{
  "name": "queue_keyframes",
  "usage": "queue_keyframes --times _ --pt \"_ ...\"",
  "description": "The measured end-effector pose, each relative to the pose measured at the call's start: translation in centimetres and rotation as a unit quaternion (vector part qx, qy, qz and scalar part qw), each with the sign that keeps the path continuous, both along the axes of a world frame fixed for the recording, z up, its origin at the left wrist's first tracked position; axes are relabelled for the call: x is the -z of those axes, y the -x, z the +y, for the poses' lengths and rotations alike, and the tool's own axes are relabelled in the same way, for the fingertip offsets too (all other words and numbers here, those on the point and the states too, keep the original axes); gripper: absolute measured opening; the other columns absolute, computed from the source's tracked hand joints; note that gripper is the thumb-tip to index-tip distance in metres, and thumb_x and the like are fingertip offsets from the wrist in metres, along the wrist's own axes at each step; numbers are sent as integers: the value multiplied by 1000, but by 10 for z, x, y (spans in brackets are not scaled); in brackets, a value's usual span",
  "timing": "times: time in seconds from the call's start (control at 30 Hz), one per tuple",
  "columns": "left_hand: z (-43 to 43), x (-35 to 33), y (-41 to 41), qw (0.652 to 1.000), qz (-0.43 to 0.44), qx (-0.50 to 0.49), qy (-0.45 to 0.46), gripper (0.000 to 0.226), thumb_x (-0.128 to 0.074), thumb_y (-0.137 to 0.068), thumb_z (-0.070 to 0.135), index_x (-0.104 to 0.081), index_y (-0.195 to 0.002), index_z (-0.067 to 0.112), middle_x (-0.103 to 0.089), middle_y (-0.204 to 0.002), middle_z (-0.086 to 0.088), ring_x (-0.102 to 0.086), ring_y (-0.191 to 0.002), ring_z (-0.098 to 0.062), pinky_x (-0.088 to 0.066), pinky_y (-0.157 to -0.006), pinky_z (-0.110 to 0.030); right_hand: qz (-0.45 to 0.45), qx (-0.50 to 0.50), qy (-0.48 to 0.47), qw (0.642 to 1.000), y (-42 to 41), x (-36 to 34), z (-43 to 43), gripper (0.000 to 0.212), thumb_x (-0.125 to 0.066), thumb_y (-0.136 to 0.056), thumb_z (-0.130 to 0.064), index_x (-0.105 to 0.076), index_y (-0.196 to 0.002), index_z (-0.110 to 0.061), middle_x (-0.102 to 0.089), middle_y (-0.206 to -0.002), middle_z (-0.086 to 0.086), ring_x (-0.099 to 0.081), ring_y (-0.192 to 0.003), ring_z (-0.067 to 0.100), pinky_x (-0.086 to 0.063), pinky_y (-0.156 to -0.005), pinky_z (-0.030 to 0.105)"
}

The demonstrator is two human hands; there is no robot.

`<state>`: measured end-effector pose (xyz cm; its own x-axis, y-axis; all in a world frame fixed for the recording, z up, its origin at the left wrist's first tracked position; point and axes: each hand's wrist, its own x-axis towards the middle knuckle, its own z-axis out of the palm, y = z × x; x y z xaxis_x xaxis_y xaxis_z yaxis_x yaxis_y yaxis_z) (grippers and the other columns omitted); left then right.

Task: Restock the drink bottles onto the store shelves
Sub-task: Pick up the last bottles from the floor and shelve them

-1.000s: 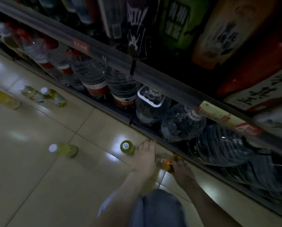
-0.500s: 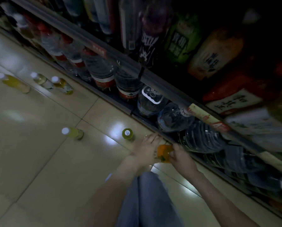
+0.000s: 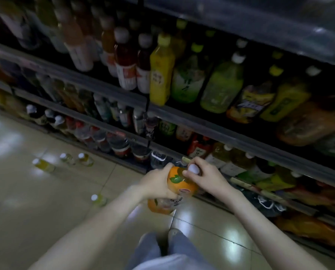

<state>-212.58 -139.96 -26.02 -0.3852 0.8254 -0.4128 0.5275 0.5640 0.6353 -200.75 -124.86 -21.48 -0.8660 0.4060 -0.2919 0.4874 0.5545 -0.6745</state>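
Observation:
An orange drink bottle (image 3: 179, 184) with a green leaf on its label and a white cap is held up in front of the lower shelves. My left hand (image 3: 157, 182) grips its body from the left. My right hand (image 3: 205, 177) pinches its neck just under the cap. A second orange bottle (image 3: 159, 206) shows just below the first, partly hidden by my left hand; whether that hand holds it I cannot tell. Several yellow-green bottles (image 3: 44, 165) stand on the floor to the left, and one more (image 3: 99, 199) stands nearer.
Shelves (image 3: 182, 112) packed with drink bottles run diagonally across the view. Large water jugs (image 3: 121, 145) fill the bottom row. The tiled floor (image 3: 45, 211) lies to the left. My legs in blue trousers (image 3: 162, 250) are at the bottom centre.
Both hands have lifted the orange bottle from floor level up in front of the shelves. The view has tilted up and shows higher shelf rows.

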Motion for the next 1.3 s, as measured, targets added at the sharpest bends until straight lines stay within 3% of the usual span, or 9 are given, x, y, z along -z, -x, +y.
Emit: queue_keyframes --times 0.37,0.53,0.67,0.77,0.83,0.9,1.0,1.17,1.3 --pt "6 -64 19 991 35 128 -32 76 -83 -56 49 -38 -115 36 -63 -98 13 -60 -86 -9 -52 -72 -29 5 117 49 992 -14 -48 -22 23 -61 -87 -46 -52 -94 -26 -60 -89 -4 -57 -75 11 -41 -55 24" --pt "12 -37 35 995 76 39 -59 92 -80 -57 55 -31 -133 40 -60 -119 4 -59 -105 -21 -49 -79 -31 127 189 36 973 5 -21 -39 11 -62 -88 -32 -52 -86 -28 -64 -81 -5 -62 -71 13 -51 -59 35" --pt "23 6 42 969 -92 -218 -72 90 -83 -69 32 -34 -145 28 -61 -124 -2 -58 -111 -18 -44 -80 -18 143 215 35 965 30 22 -28 17 -62 -88 -28 -47 -83 -29 -64 -72 -1 -64 -59 16 -55 -57 46" --pt "49 41 41 904 -288 -284 -136 68 -68 -82 0 -42 -140 24 -67 -110 -11 -64 -92 -4 -45 -60 -9 155 177 -5 972 54 56 -7 14 -62 -89 -24 -49 -88 -26 -62 -73 -6 -61 -65 8 -53 -60 42" --pt "66 60 46 862 -347 -325 -175 67 -56 -84 -12 -41 -139 23 -65 -111 -14 -59 -98 -9 -52 -67 -16 152 169 -12 974 67 79 9 13 -62 -90 -24 -49 -91 -23 -62 -75 -5 -61 -67 9 -53 -61 43" --pt "84 79 54 840 -367 -349 -196 71 -51 -86 -15 -34 -145 21 -66 -113 -16 -63 -98 -24 -52 -81 -27 139 162 -4 977 77 101 24 14 -61 -91 -25 -48 -92 -20 -62 -78 -3 -62 -69 11 -54 -64 43" --pt "103 108 68 836 -371 -354 -197 73 -47 -88 -15 -28 -148 22 -62 -121 -16 -42 -119 -46 -37 -93 -42 121 148 10 981 86 129 40 17 -62 -91 -25 -47 -92 -19 -62 -81 -4 -62 -74 11 -53 -67 41" --pt "118 163 79 849 -378 -337 -154 75 -53 -86 -9 -27 -150 20 -62 -124 -7 -57 -117 -27 -53 -86 -28 107 105 -35 988 90 169 53 17 -61 -92 -24 -50 -104 -19 -65 -92 -1 -64 -82 15 -51 -64 27" --pt "127 184 79 852 -354 -356 -150 82 -62 -73 11 -31 -143 37 -62 -123 1 -59 -115 -17 -45 -104 -42 79 86 -74 990 99 187 58 36 -52 -97 -25 -47 -132 -19 -59 -123 5 -60 -107 19 -49 -81 27"
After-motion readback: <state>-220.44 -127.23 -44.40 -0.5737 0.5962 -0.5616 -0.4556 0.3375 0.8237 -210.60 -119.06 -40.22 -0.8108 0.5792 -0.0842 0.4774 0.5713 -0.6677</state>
